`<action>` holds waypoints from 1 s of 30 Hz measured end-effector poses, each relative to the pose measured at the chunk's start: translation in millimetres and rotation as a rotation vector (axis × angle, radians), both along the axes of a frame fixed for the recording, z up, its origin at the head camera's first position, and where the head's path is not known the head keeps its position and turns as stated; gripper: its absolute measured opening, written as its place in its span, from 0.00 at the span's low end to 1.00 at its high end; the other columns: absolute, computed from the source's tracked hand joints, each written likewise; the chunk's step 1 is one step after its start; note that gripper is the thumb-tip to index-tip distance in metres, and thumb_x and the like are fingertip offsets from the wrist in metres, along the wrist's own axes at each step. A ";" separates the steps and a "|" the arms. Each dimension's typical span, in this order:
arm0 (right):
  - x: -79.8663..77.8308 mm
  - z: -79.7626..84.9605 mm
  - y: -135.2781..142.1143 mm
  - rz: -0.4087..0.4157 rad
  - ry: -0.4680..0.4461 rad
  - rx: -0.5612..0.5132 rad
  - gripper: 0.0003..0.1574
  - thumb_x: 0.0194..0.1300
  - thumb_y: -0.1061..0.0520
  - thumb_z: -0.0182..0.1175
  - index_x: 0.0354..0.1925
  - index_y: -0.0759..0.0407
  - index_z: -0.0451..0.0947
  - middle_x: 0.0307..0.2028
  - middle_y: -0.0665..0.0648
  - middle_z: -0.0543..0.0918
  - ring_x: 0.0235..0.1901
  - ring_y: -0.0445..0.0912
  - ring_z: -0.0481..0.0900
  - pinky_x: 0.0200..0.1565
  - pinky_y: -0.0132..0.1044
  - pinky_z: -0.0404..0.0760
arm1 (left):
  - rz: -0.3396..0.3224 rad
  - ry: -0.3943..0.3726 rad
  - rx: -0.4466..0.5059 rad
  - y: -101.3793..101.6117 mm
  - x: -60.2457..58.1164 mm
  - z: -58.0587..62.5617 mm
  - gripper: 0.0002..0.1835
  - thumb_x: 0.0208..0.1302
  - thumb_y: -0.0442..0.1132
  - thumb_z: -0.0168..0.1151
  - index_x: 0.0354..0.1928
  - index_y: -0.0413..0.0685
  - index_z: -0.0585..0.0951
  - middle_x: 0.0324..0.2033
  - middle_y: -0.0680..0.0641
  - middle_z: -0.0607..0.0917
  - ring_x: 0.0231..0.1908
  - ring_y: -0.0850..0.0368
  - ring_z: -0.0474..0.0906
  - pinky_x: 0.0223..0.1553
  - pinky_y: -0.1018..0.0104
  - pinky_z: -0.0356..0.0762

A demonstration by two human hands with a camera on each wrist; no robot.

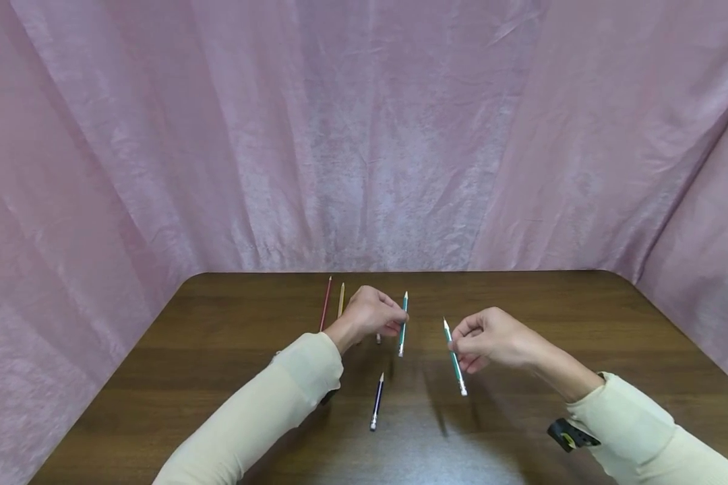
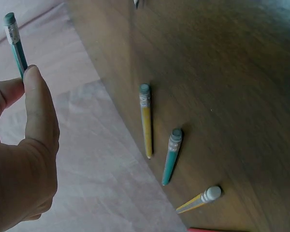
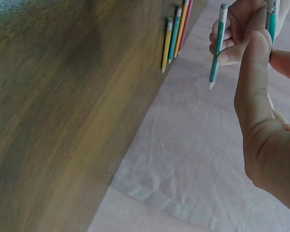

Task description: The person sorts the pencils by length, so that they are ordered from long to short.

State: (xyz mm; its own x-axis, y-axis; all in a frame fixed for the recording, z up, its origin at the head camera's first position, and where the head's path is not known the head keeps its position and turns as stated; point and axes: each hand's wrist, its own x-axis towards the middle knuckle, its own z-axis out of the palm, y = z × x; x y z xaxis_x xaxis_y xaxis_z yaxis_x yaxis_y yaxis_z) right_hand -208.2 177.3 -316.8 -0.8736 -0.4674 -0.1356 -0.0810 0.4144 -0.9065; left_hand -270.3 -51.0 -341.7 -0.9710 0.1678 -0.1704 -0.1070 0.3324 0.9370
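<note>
My left hand (image 1: pixel 370 312) pinches a teal pencil (image 1: pixel 402 342) between thumb and fingertips, its white eraser end downward in the head view. To the right, my right hand (image 1: pixel 496 341) pinches a second teal pencil (image 1: pixel 457 366), tilted, sharp tip up and eraser end toward me. Both pencils are held over the table, a small gap between them. A dark pencil (image 1: pixel 377 403) lies nearer me, below the left hand. Beyond the left wrist lie a red pencil (image 1: pixel 325 304) and a yellow one (image 1: pixel 341 300); the left hand partly hides others there.
In the left wrist view, a yellow pencil (image 2: pixel 146 126), a green pencil (image 2: pixel 171 162) and another yellow pencil (image 2: pixel 195 201) lie in a row on the brown wooden table (image 1: pixel 570 310). Pink curtains (image 1: pixel 394 135) hang behind the table's far edge.
</note>
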 end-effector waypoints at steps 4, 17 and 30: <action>1.6 -0.2 2.3 0.003 0.000 -0.002 0.10 0.61 0.66 0.58 0.39 0.74 0.77 0.26 0.55 0.83 0.27 0.46 0.83 0.35 0.46 0.89 | 0.036 0.000 -0.015 4.6 -7.7 -3.1 0.02 0.56 0.26 0.68 0.32 0.33 0.85 0.23 0.43 0.87 0.22 0.57 0.85 0.35 0.61 0.88; 3.3 0.1 9.3 -0.008 -0.007 0.017 0.11 0.62 0.65 0.60 0.40 0.75 0.77 0.27 0.55 0.82 0.28 0.47 0.84 0.36 0.47 0.89 | 0.119 -0.008 -0.043 16.1 -27.8 -10.3 0.01 0.55 0.26 0.70 0.30 0.34 0.87 0.21 0.45 0.87 0.16 0.62 0.82 0.30 0.67 0.87; 4.9 -1.4 13.9 0.002 -0.008 0.000 0.11 0.61 0.66 0.59 0.39 0.76 0.77 0.27 0.57 0.82 0.27 0.46 0.83 0.35 0.46 0.89 | 0.206 -0.054 -0.153 23.7 -48.0 -20.1 0.02 0.54 0.26 0.70 0.27 0.32 0.85 0.16 0.45 0.85 0.11 0.63 0.79 0.21 0.73 0.83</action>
